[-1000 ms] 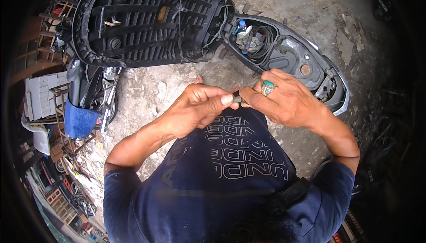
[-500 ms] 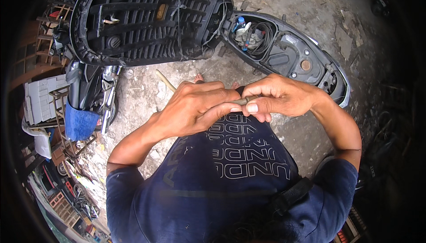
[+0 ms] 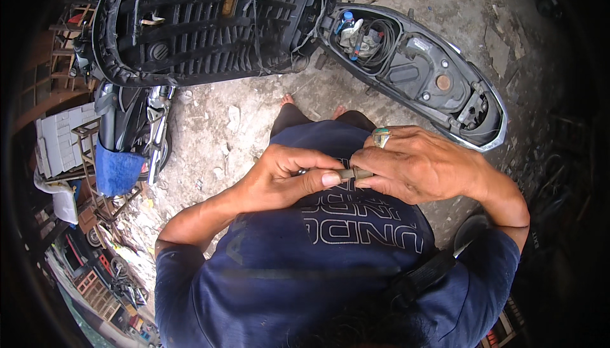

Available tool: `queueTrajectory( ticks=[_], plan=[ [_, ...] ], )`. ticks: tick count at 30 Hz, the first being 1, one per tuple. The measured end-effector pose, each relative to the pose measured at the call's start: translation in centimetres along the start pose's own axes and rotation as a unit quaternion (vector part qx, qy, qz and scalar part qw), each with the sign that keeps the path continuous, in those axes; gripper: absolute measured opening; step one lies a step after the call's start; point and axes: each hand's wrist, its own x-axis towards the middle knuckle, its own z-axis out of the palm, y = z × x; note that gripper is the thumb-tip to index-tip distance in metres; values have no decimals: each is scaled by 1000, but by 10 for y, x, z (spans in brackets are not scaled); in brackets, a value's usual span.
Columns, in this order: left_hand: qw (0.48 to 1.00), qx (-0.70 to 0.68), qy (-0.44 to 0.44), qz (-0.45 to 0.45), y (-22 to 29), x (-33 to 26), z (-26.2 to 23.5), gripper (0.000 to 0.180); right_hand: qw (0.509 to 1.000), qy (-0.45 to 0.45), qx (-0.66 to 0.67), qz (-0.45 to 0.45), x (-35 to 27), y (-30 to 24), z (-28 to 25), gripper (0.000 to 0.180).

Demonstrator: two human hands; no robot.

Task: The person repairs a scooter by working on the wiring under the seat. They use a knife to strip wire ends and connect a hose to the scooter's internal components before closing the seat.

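Note:
My left hand (image 3: 286, 176) and my right hand (image 3: 419, 164) meet in front of my dark blue shirt (image 3: 330, 253). Between their fingertips they pinch a small dark, thin part (image 3: 351, 173); what it is cannot be made out. My left thumb presses on its left end, and my right fingers close over its right end. A ring with a green stone (image 3: 381, 137) sits on my right hand. Just beyond my hands stands a scooter with its seat (image 3: 203, 24) flipped up, ribbed underside showing, and its under-seat compartment (image 3: 413, 68) open.
Wires and a small blue-capped bottle (image 3: 346, 21) lie in the front of the compartment. The ground is cracked concrete (image 3: 222, 119) with rubble. A blue cloth (image 3: 117, 173) hangs by the scooter's front at left. Wooden frames and clutter fill the far left edge. My bare toes (image 3: 289, 100) show ahead.
My hands have dropped lower and closer to my chest, still joined on the small part. The view has tilted so that the scooter sits higher in the picture.

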Motion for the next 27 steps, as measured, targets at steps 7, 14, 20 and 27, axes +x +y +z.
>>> queueTrajectory(
  ticks=[7, 14, 20, 27],
  plan=[
    [982, -142, -6, -125, 11, 6, -2, 25, 976, 82, -195, -56, 1, 3, 9, 25],
    [997, -15, 74, 11, -13, 16, 8, 22, 987, 120, -107, -7, -4, 14, 19, 26],
    [949, 255, 59, 174, -5, 21, 3, 18, 944, 12, 292, 149, -9, 22, 18, 25],
    [869, 408, 69, 272, -10, 32, -1, 21, 904, 25, 371, 211, -14, 29, 23, 29]
  ],
)
